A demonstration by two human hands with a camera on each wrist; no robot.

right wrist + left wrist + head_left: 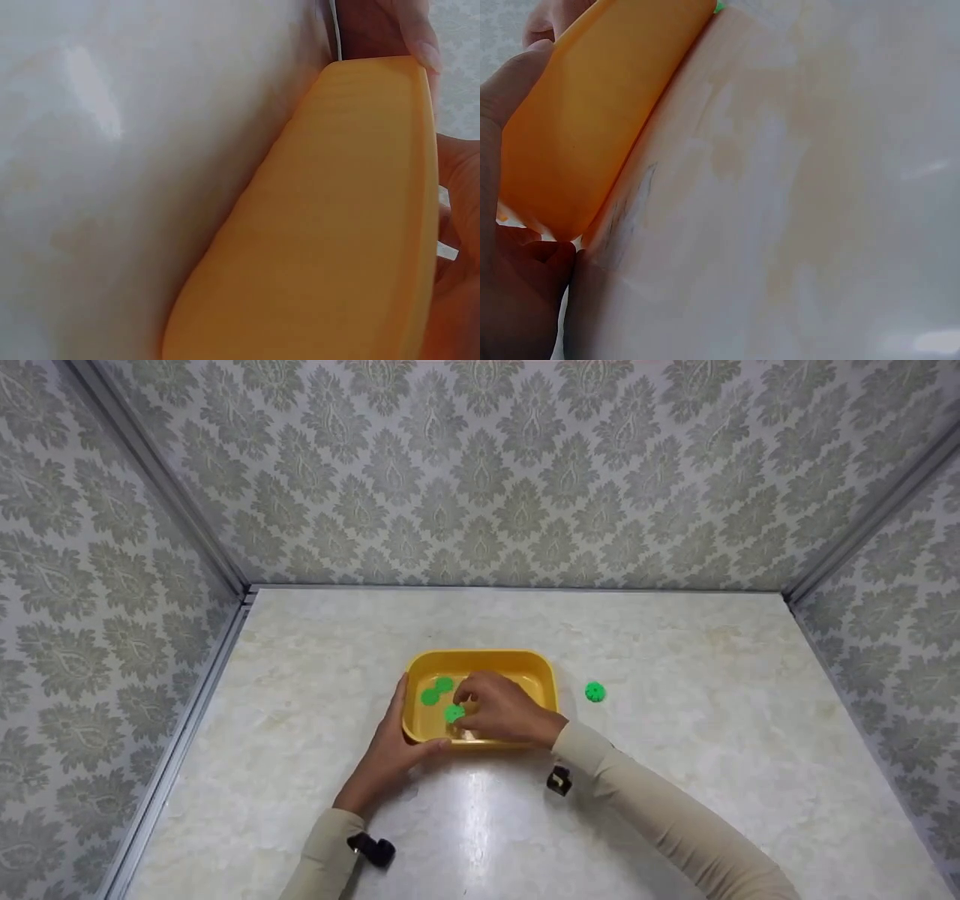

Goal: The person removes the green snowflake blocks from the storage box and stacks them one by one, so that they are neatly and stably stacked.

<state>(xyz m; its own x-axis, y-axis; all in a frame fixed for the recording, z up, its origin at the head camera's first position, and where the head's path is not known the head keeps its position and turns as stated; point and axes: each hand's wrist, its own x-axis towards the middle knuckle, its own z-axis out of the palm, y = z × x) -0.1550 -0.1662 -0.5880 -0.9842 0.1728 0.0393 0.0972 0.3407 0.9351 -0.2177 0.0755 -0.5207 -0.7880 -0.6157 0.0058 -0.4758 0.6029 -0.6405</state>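
Observation:
A yellow plastic tray (480, 653) with rounded corners stands on the table in the head view. My left hand (391, 751) grips its near left corner, the thumb along the front rim and the fingers against the left wall. Reaching into the tray, my right hand (501, 706) pinches a small green notched disc (454, 713) between thumb and fingertips. Two more green discs, one nearer (430, 697) and one farther (445, 684), lie side by side on the tray floor. Both wrist views mostly show the tray's outer wall, which hides the discs inside.
Another green notched disc (595, 691) lies on the pale marbled table (712, 720), right of the tray. Patterned walls (480, 472) rise at the back and both sides. Each wrist wears a small black camera, the left one (373, 850) and the right one (559, 781).

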